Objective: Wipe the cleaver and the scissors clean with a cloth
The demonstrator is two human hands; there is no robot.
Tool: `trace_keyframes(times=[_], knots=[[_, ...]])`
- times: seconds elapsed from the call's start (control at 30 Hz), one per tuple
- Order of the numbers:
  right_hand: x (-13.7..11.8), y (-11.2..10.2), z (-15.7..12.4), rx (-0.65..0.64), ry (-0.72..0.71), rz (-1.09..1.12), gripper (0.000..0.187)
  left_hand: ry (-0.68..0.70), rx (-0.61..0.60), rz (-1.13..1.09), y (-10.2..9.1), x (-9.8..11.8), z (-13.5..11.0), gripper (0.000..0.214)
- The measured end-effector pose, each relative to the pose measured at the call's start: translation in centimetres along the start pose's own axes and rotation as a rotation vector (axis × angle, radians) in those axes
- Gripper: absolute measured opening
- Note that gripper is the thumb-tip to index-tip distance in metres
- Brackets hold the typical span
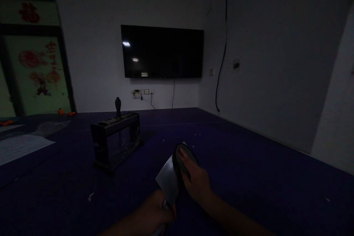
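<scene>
My left hand (155, 208) is closed around the handle of a cleaver (168, 180), whose broad pale blade points up and forward. My right hand (197, 180) has its fingers wrapped over a dark oval pad (182, 151) with a greyish face. The pad overlaps the far right edge of the blade; in this dim light I cannot tell if they touch. To the left, apart from both hands, stands a dark knife block (114, 121) with clear sides. A single black handle (118, 106) rises from its top.
The purple-blue surface (249, 166) has small white scraps on it. White paper (22, 145) and clear plastic wrap (51, 128) lie at left, with small orange items (61, 111) beyond. A television (163, 51) hangs on the back wall, and a loose cable (222, 66) hangs at right.
</scene>
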State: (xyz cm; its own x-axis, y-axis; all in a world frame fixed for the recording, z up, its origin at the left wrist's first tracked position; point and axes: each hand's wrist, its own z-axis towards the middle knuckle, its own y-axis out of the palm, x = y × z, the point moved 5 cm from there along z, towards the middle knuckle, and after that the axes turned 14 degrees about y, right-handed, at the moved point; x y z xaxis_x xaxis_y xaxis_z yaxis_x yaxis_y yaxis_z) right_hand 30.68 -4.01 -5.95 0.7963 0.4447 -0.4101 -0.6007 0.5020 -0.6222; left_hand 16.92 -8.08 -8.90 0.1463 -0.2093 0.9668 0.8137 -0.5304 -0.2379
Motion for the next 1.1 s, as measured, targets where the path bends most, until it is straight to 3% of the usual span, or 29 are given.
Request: trace_keyframes(times=[0.27,0.57,0.83,1.1], knots=[[0.3,-0.1,0.4,0.028,0.095,-0.059,0.054,-0.026,0.084,-0.107,0.0,-1.4,0.4,0.019],[0.4,0.2,0.3,-0.016,0.091,-0.065,0.052,0.026,0.142,-0.132,-0.3,-1.9,0.8,0.018],[-0.4,0.4,0.0,-0.088,-0.008,-0.029,0.053,0.017,0.095,-0.129,-0.1,-1.3,0.7,0.015],[-0.6,0.1,-0.1,-0.048,-0.033,0.009,0.054,0.011,-0.009,-0.004,0.0,-0.3,0.2,0.015]])
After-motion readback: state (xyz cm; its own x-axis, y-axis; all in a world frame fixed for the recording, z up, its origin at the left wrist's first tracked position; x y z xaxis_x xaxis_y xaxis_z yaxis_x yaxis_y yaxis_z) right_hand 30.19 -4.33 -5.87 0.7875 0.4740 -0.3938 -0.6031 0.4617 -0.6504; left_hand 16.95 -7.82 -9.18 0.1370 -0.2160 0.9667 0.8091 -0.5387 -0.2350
